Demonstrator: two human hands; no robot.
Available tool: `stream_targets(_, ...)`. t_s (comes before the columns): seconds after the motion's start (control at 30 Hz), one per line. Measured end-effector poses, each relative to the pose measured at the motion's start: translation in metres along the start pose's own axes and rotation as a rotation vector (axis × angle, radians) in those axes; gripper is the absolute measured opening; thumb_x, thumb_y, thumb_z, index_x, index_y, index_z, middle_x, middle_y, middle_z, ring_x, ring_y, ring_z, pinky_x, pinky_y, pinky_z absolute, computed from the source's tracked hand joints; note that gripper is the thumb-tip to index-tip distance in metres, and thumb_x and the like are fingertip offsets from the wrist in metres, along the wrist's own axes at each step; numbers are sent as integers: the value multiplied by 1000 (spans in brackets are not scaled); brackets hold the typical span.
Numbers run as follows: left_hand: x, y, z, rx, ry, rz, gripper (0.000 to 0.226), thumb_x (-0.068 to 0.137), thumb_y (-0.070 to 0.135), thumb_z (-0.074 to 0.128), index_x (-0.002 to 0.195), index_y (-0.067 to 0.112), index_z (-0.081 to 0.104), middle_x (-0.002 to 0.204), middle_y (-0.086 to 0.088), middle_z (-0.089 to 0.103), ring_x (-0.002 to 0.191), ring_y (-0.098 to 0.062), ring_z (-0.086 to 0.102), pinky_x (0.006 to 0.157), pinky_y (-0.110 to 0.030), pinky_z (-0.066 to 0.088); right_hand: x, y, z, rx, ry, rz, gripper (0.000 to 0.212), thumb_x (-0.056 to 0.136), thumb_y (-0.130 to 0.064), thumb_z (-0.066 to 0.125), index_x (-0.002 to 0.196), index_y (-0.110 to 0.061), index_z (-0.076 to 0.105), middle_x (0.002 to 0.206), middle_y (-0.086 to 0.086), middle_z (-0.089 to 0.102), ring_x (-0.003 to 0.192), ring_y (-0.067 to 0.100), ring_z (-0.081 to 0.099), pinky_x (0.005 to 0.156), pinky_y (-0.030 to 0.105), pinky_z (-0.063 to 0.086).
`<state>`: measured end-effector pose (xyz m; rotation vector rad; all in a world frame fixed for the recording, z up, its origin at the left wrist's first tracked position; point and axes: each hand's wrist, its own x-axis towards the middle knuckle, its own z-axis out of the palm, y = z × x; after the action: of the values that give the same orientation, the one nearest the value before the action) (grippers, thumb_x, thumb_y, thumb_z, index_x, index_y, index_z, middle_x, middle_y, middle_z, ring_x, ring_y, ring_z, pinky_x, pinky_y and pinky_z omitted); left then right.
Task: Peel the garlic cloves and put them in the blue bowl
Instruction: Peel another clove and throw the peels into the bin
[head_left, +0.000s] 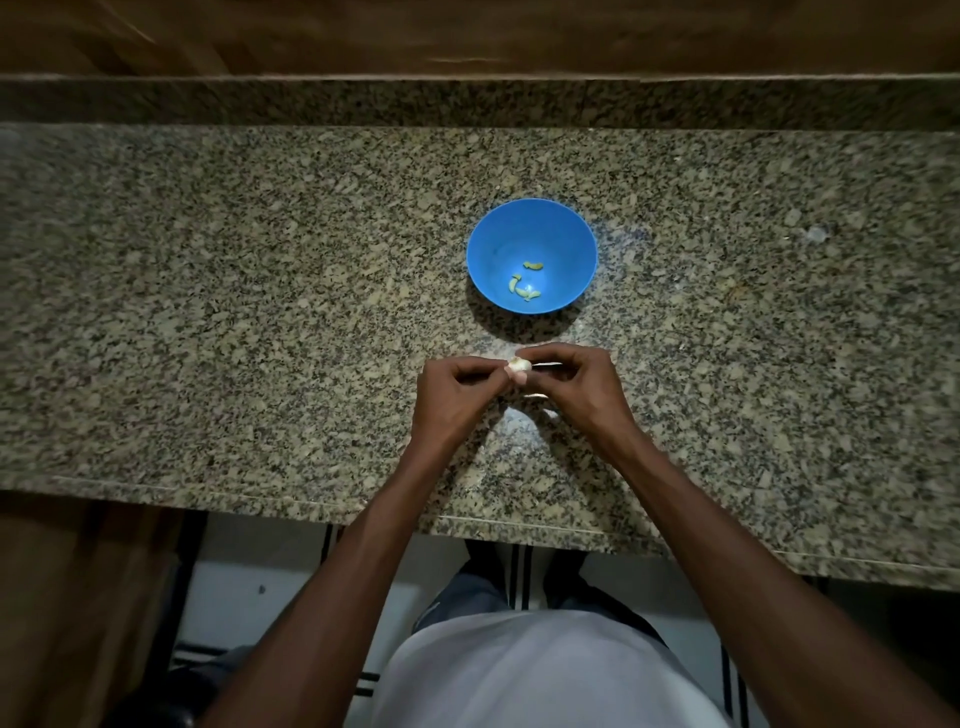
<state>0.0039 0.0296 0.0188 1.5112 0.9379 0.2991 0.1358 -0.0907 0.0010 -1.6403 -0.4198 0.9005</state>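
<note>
A blue bowl (531, 228) stands on the granite counter with three small yellowish peeled garlic pieces (525, 291) in its bottom. Just in front of the bowl, a pale garlic clove (518, 366) is held between both hands. My left hand (457, 392) pinches its left side with curled fingers. My right hand (571, 379) pinches the right side, fingers curled over it. A thin pale strip of skin (545, 365) shows by the right fingers. Most of the clove is hidden behind the fingertips.
The speckled granite counter (260, 312) runs left to right, with a raised granite ledge (311, 101) and wood panelling behind it. A small pale scrap (535, 396) lies under the hands. The counter's front edge (311, 506) is close to my body.
</note>
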Motion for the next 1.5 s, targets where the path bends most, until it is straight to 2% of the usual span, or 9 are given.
stream_targets(0.17,1,0,-1,43,21,-52,21,77,23,91,93,11,85,83,-2,81,83,-18,79,85,-45,65,-2,5,6,-71,36,-8,22,83,-9,88,105,-10,83,95,-1,82,88,16,80,77,34,64)
stream_targets(0.33,6,-3,1,142,64,-81,30,70,27,96,92,12,83,83,1,80,76,-10,78,76,-36,66,-3,9,12,-108,58,-16,22,81,-8,89,102,-13,84,92,-5,82,88,10,79,81,30,64)
stream_targets(0.47,5,-3,9,161,134,-73,26,72,21,93,93,10,82,80,3,79,70,-3,75,67,-24,62,-7,9,16,-94,115,-29,22,81,-6,88,103,-11,84,93,-4,82,90,9,78,87,30,64)
stream_targets(0.6,3,-7,17,108,215,-128,20,71,27,92,86,16,83,75,5,79,72,-8,76,74,-36,66,-8,15,21,-101,167,-34,21,83,-6,86,104,-10,84,96,-2,82,92,10,78,90,39,64)
stream_targets(0.73,0,-11,21,31,249,-169,20,70,27,92,84,15,83,75,3,79,73,-14,78,77,-42,66,-10,15,23,-94,191,-34,21,83,-5,86,103,-10,84,95,-3,82,91,9,78,89,40,64)
stream_targets(0.93,-8,-11,13,8,142,-23,23,85,21,87,103,8,82,89,0,81,83,-12,78,73,-30,64,-9,15,19,32,181,59,22,81,-15,91,101,-11,84,92,4,82,89,23,80,83,49,66)
stream_targets(1.07,-10,-13,10,53,117,71,29,89,25,84,112,8,81,96,-1,81,88,-11,78,77,-33,65,-11,9,18,137,150,125,24,81,-17,91,101,-6,83,94,8,82,92,24,80,89,47,65)
stream_targets(1.27,-8,-13,16,289,205,184,34,89,41,79,113,16,81,92,6,80,80,-4,75,70,-34,66,-13,2,23,348,137,269,24,84,-4,86,106,3,79,98,18,80,95,32,79,91,45,64)
stream_targets(1.5,-8,-13,24,500,291,296,23,93,34,70,100,16,82,78,1,77,66,-16,69,60,-39,60,-11,1,28,393,144,327,22,84,-3,84,104,4,79,96,19,80,88,31,79,86,42,65)
